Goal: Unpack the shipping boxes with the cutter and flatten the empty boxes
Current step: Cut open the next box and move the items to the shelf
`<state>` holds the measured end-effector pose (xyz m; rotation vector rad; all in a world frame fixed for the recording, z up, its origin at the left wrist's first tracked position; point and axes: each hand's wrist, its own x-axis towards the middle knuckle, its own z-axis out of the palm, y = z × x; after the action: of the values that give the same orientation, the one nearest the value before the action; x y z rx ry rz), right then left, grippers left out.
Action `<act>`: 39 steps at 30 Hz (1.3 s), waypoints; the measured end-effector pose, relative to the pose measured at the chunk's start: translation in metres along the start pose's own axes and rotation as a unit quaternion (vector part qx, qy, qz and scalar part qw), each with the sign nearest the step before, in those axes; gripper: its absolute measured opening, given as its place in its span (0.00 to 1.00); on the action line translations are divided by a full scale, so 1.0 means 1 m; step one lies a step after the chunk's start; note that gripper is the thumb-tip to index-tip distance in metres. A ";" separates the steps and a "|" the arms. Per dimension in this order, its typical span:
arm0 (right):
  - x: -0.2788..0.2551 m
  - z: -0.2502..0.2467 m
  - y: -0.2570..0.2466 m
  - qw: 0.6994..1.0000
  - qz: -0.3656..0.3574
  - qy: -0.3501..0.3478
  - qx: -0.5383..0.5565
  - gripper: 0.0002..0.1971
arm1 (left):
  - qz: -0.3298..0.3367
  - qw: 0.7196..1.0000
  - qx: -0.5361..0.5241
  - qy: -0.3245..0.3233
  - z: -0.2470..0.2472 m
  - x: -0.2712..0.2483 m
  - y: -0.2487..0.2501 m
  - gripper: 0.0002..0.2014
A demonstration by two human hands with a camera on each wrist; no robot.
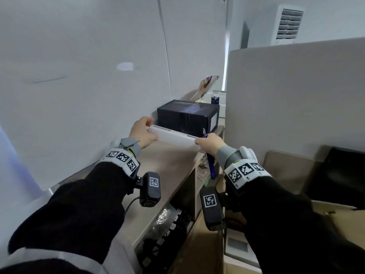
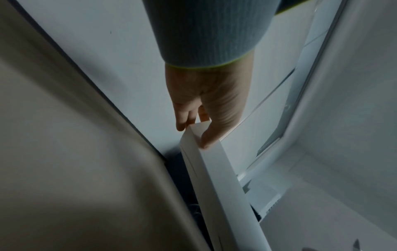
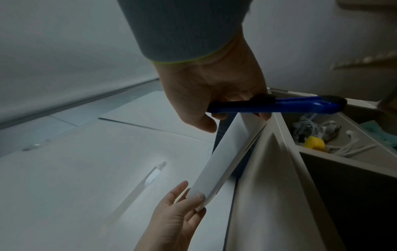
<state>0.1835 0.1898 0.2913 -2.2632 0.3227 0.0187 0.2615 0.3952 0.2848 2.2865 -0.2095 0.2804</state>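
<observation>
One long white box (image 1: pixel 172 137) held level over the desk (image 1: pixel 173 165), left hand (image 1: pixel 142 133) fingers pinching its left end, right hand (image 1: pixel 209 144) clasping the right end plus one blue cutter (image 3: pixel 277 104), one black box (image 1: pixel 187 116) just beyond

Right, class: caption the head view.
Both hands hold a long white box; right also grips blue cutter.

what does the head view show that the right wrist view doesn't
Only the head view shows the black box behind the hands and the wall vent. Only the right wrist view shows the open compartment holding a yellow item and white cables. Both show the left hand and right hand gripping the white box, the right also holding the blue cutter.
</observation>
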 end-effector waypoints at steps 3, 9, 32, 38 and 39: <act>0.027 0.021 -0.009 1.000 0.028 0.004 -0.012 0.05 | 0.023 0.999 0.017 -0.038 0.006 0.033 -0.026 0.34; 0.049 0.041 -0.009 0.997 0.063 0.007 -0.050 0.14 | 0.004 0.987 0.055 -0.154 0.035 0.074 -0.066 0.39; -0.031 -0.083 0.076 0.979 0.091 0.181 0.016 0.08 | 0.179 0.951 0.122 -0.223 0.133 -0.024 0.105 0.37; -0.103 -0.130 0.165 0.972 0.163 0.170 -0.013 0.10 | 0.202 0.862 0.195 -0.422 0.176 -0.101 0.160 0.48; -0.113 -0.136 0.181 0.971 0.172 0.167 -0.007 0.09 | 0.187 0.854 0.209 -0.438 0.178 -0.108 0.165 0.45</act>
<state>0.0184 0.0009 0.2594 -2.1938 0.8945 -0.1821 0.1420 0.1596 0.2564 2.6354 -1.1650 -0.6196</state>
